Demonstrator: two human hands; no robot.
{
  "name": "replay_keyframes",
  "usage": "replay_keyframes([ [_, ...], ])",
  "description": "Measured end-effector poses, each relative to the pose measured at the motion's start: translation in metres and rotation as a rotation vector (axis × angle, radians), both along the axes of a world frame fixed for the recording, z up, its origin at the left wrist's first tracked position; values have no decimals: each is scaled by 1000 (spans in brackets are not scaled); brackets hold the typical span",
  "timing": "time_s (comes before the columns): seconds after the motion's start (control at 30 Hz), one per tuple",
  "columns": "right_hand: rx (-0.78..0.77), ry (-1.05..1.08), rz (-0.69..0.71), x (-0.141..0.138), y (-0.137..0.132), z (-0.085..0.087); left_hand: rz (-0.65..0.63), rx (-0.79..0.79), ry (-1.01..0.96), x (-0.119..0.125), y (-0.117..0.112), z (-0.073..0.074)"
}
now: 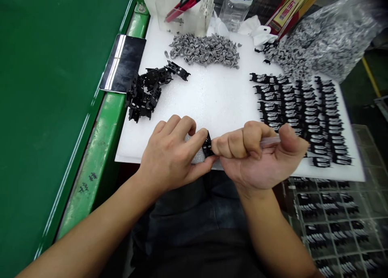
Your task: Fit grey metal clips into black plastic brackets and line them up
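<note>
My left hand pinches a small black plastic part between thumb and forefinger, close to the near edge of the white foam board. Against the part's right side rest the curled fingertips of my right hand, palm turned up. A thin translucent strip pokes out between its forefinger and raised thumb; the strip's other end is hidden in the fingers. Ahead of my left hand lies a pile of black parts. Farther back is a heap of small grey clips.
Rows of black parts with grey pieces cover the board's right side. A plastic bag of grey pieces, a clear bin with a red-handled tool and a bottle stand behind. A divided tray sits lower right; a phone-like slab lies left.
</note>
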State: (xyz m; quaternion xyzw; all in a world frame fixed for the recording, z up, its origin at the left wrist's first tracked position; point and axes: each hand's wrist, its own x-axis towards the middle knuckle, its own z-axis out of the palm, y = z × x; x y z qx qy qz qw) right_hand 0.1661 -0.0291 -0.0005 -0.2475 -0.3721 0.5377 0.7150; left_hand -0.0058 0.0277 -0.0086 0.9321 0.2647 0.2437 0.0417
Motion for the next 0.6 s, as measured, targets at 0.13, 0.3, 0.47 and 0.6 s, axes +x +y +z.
replay_keyframes([
  [0.13,-15,10,-23,-1,-1,3,3,5,1,0,0,0],
  [0.3,-19,1,-1,-1,-2,5,8,-1,14,1,1,1],
  [0.47,-20,7,7,0,-3,5,9,0,19,1,0,2],
  [0.6,-15,6,15,0,-3,5,3,-7,20,0,0,2],
])
